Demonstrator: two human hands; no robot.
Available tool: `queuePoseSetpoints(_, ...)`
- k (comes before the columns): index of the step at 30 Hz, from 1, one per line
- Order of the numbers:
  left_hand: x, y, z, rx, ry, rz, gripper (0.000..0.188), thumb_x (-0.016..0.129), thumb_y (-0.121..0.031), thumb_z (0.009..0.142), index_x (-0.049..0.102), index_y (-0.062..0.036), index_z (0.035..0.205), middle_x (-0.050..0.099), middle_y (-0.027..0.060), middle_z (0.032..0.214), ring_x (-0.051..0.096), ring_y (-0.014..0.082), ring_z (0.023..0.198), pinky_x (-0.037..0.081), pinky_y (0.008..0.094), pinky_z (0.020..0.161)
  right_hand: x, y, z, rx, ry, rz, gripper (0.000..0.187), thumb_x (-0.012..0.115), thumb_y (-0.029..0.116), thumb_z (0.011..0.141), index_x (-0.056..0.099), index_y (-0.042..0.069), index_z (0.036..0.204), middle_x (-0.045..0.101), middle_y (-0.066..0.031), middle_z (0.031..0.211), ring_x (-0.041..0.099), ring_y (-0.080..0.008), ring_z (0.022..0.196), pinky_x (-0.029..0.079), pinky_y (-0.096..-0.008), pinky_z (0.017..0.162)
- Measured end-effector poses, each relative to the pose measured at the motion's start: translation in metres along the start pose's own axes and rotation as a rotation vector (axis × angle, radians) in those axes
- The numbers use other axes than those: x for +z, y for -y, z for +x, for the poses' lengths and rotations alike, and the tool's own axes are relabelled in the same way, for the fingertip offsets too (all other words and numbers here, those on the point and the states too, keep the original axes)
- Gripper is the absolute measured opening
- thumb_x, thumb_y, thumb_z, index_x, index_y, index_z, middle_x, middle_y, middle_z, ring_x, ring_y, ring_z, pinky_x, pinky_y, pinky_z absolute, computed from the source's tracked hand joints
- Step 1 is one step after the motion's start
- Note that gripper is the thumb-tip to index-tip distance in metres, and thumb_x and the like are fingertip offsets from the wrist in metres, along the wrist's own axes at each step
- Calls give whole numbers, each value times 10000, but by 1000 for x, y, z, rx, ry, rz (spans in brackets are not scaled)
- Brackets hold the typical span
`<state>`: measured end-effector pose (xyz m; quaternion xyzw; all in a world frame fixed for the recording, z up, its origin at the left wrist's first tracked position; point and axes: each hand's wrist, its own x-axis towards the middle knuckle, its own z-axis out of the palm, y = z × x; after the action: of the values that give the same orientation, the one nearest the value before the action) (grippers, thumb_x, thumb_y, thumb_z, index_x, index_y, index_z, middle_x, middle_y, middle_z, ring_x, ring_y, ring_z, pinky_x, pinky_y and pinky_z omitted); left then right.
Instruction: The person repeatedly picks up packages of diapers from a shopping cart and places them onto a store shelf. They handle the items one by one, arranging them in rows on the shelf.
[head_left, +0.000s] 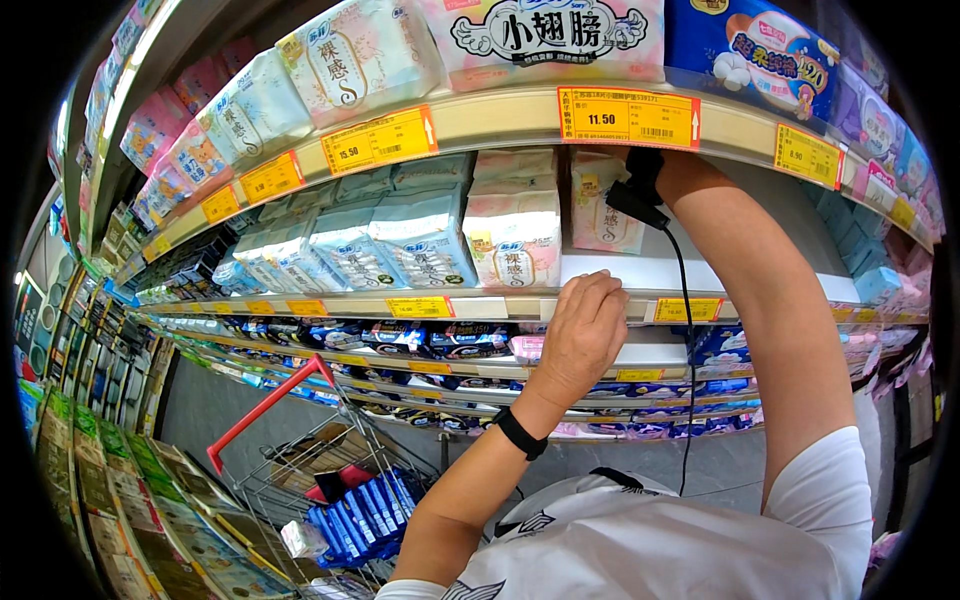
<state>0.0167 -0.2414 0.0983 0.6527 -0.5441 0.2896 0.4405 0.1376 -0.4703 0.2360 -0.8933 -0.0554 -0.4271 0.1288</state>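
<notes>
My left hand [585, 330] rests at the front edge of a shelf [540, 306], its fingers bent and pressed together over the lip. My right forearm [745, 250] reaches in under the shelf above, and that shelf hides most of my right hand. A black strap and a small black device [637, 206] with a cable sit at my right wrist. Just beside them stands a pale floral pack of sanitary pads [598, 220], set back on the shelf; whether my right hand touches it, I cannot tell. Left of it is a taller floral pack stack [513, 230].
Light-blue packs [415, 235] line the same shelf to the left. The upper shelf edge [490, 128] with yellow price labels runs above my arm. More shelves with dark packs [470, 340] lie below. A red-handled shopping cart [270, 412] holding blue packs [365, 515] stands at lower left.
</notes>
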Motion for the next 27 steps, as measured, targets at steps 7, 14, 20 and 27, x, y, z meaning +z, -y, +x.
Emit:
queuePoseSetpoints(7,-1,-3,-1,-20,12,34,236,692,32,776,632,12,1003,603,176,1136,588,373,1157,451,498,1033,8,2,0,-7,-39,5,638,554,522,981,504,49,1406,605,-182,1358,573,-328,1257,453,-378,1079)
queuePoseSetpoints(14,-6,-19,-9,-47,7,3,203,683,31,811,638,-4,1006,610,172,1163,553,383,1270,395,563,1110,17,6,0,-12,-74,12,656,557,533,978,487,56,1421,599,-176,1368,571,-319,1262,456,-373,1079)
queuePoseSetpoints(20,-7,-24,-23,-78,22,-17,212,684,27,817,645,-20,1020,612,163,1163,554,373,1275,395,568,1112,19,8,-2,-25,-73,27,672,560,543,975,472,62,1434,593,-172,1377,570,-312,1266,459,-369,1079)
queuePoseSetpoints(27,-3,-24,-29,-104,36,-26,223,683,26,816,648,-27,1029,609,160,1166,553,375,1275,397,567,1111,17,13,-2,-47,-56,42,691,563,554,971,455,68,1450,586,-166,1387,568,-304,1270,463,-364,1080)
